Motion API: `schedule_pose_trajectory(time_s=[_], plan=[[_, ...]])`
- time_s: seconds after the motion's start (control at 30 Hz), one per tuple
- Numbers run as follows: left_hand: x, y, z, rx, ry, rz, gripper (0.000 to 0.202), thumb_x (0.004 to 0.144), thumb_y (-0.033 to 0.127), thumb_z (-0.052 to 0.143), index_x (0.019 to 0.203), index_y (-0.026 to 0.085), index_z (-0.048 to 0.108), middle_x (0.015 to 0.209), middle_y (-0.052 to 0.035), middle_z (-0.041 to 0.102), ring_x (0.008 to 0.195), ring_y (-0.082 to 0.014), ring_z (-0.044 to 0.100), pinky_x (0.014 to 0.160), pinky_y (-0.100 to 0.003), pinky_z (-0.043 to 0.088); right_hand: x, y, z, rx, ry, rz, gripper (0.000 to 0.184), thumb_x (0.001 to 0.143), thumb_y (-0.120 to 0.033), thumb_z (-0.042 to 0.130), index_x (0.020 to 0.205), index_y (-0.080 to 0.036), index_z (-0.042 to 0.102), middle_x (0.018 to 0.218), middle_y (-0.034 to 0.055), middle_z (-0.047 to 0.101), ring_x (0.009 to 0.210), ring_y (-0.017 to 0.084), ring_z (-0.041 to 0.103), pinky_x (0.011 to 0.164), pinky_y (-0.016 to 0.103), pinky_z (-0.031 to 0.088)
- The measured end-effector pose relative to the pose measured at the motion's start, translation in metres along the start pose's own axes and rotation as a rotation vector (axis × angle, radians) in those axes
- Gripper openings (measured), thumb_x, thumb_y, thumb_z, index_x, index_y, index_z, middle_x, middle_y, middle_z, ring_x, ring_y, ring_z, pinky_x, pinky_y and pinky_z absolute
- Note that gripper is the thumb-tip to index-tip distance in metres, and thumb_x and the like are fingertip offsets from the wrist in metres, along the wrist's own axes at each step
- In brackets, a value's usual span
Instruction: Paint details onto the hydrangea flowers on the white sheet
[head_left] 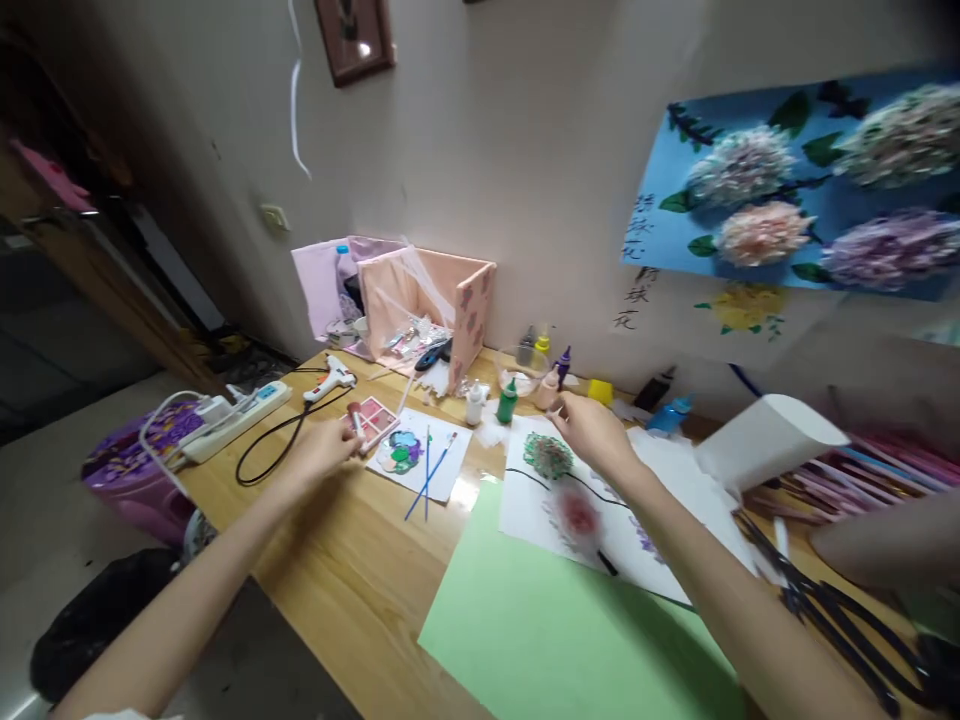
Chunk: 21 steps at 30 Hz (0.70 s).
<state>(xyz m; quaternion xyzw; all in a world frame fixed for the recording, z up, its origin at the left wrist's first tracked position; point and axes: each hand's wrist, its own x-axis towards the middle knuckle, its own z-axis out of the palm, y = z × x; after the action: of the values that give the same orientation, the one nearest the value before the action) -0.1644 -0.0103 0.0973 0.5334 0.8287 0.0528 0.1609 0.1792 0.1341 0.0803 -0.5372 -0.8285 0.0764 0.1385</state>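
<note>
My left hand (328, 448) is closed beside a pink blush palette (377, 418), its fingertips around a small makeup brush (357, 420) with a reddish head. My right hand (592, 428) is pinched at the far edge of a white sheet of paper (525, 513), close to a peach paint bottle (549, 388); what its fingertips grip is hidden. On that sheet sit a green fluffy flower (550, 455) and drawn dark lines. A round red shape (579, 515), smeared by motion, appears over the paper near a short black stick (607, 563).
Two blue paintbrushes (428, 474) lie by a paint-smeared sheet (450, 481). A green sheet (540, 640) covers the near table. A glue gun (331, 380), power strip (238, 420) and pink box (474, 320) stand left and behind. Black scissors (832, 610), a paper roll (772, 440) and paint bottles (507, 402) stand around.
</note>
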Motion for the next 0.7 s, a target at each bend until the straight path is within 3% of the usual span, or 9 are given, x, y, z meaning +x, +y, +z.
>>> schedule_pose_trajectory(time_s=[0.13, 0.2, 0.27, 0.37, 0.47, 0.57, 0.63, 0.7], plan=[[-0.008, -0.005, 0.029, 0.014, 0.017, -0.082, 0.029, 0.086, 0.035, 0.052, 0.072, 0.017, 0.070, 0.074, -0.0071, 0.071, 0.071, -0.0201, 0.064, 0.059, -0.024, 0.036, -0.039, -0.075, 0.023, 0.043, -0.108, -0.400, 0.010, 0.087, -0.018, 0.057, 0.083, -0.021, 0.066, 0.089, 0.0040, 0.068, 0.089, 0.017, 0.059, 0.070, 0.026, 0.043], [-0.009, -0.002, 0.038, 0.028, 0.049, -0.100, 0.030, 0.088, 0.036, 0.050, 0.076, 0.018, 0.070, 0.079, -0.0084, 0.071, 0.075, -0.0210, 0.065, 0.061, -0.025, 0.036, -0.049, -0.104, 0.048, -0.036, -0.113, -0.784, 0.016, 0.088, -0.011, 0.052, 0.089, -0.018, 0.066, 0.088, 0.0066, 0.067, 0.084, 0.018, 0.057, 0.066, 0.028, 0.040], [-0.010, 0.000, 0.044, 0.041, 0.079, -0.111, 0.032, 0.089, 0.038, 0.048, 0.078, 0.017, 0.071, 0.080, -0.0102, 0.072, 0.077, -0.0222, 0.066, 0.061, -0.026, 0.037, -0.053, -0.119, 0.073, -0.118, -0.082, -1.042, 0.017, 0.090, -0.011, 0.049, 0.090, -0.016, 0.065, 0.085, 0.0075, 0.064, 0.080, 0.018, 0.055, 0.062, 0.029, 0.038], [-0.014, 0.004, 0.050, 0.062, 0.135, -0.113, 0.036, 0.091, 0.040, 0.046, 0.081, 0.016, 0.071, 0.082, -0.0130, 0.071, 0.080, -0.0246, 0.067, 0.062, -0.027, 0.037, -0.052, -0.121, 0.098, -0.198, -0.036, -1.252, 0.021, 0.092, -0.010, 0.045, 0.079, -0.014, 0.062, 0.080, 0.0083, 0.061, 0.077, 0.017, 0.053, 0.060, 0.029, 0.037], [-0.025, 0.009, 0.055, 0.086, 0.203, -0.087, 0.042, 0.096, 0.039, 0.039, 0.084, 0.014, 0.070, 0.086, -0.0157, 0.071, 0.082, -0.0263, 0.067, 0.062, -0.028, 0.037, -0.049, -0.112, 0.103, -0.192, -0.048, -1.357, 0.027, 0.094, -0.011, 0.042, 0.074, -0.015, 0.060, 0.077, 0.0064, 0.061, 0.076, 0.015, 0.053, 0.060, 0.028, 0.038], [-0.038, 0.020, 0.058, 0.099, 0.256, 0.027, 0.045, 0.099, 0.039, 0.031, 0.086, 0.017, 0.068, 0.089, -0.0121, 0.071, 0.083, -0.0234, 0.066, 0.063, -0.027, 0.037, -0.046, -0.102, 0.094, -0.152, -0.027, -1.402, 0.029, 0.096, -0.013, 0.037, 0.078, -0.017, 0.060, 0.077, 0.0051, 0.063, 0.074, 0.014, 0.055, 0.061, 0.027, 0.042], [-0.044, 0.029, 0.060, 0.106, 0.260, 0.146, 0.044, 0.100, 0.038, 0.030, 0.087, 0.019, 0.067, 0.092, -0.0081, 0.070, 0.086, -0.0199, 0.065, 0.065, -0.026, 0.037, -0.043, -0.095, 0.085, 0.006, 0.085, -1.321, 0.025, 0.096, -0.013, 0.037, 0.086, -0.017, 0.060, 0.082, 0.0062, 0.066, 0.077, 0.015, 0.058, 0.065, 0.028, 0.046], [-0.044, 0.039, 0.063, 0.126, 0.245, 0.256, 0.043, 0.101, 0.036, 0.030, 0.086, 0.019, 0.067, 0.094, -0.0064, 0.070, 0.088, -0.0183, 0.064, 0.068, -0.025, 0.038, -0.039, -0.088, 0.079, 0.286, 0.238, -1.085, 0.017, 0.094, -0.016, 0.042, 0.091, -0.019, 0.058, 0.086, 0.0066, 0.067, 0.081, 0.016, 0.061, 0.069, 0.029, 0.050]])
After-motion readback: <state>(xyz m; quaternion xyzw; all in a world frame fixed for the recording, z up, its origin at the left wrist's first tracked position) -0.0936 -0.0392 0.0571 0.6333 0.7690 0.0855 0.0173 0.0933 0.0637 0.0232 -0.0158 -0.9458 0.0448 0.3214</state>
